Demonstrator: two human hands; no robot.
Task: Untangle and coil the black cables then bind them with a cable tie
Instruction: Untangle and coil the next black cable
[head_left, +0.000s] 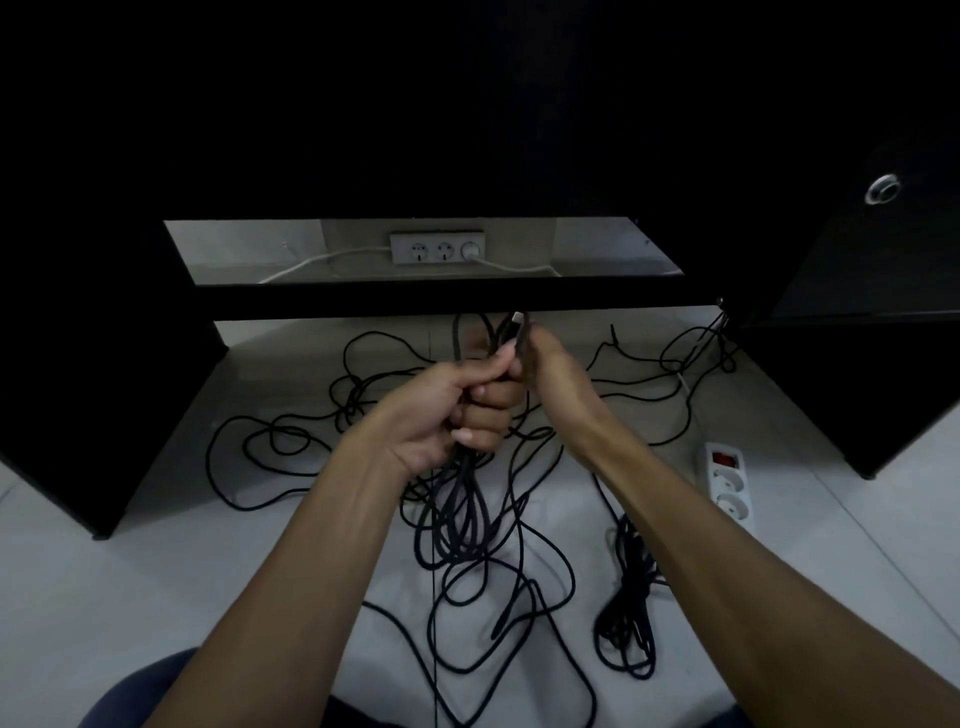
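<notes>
While loose black cable (311, 447) sprawls tangled over the pale floor (104, 571), the person's left hand (457, 410) grips a coiled bundle (462, 514) of loops hanging from its fist. Just beside it, the right hand (545, 364) pinches the cable's plug end (517, 325). A white power strip (730, 483) lies to the right, near another cable bundle (628, 613).

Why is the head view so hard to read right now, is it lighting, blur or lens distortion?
Head view: mostly lighting; the top half is near black and the dark cabinet shows no detail. The floor is dimly lit, so the black cables stand out there but merge between the left hand and right hand. Wide-angle bending at the edges; slight softness throughout.
</notes>
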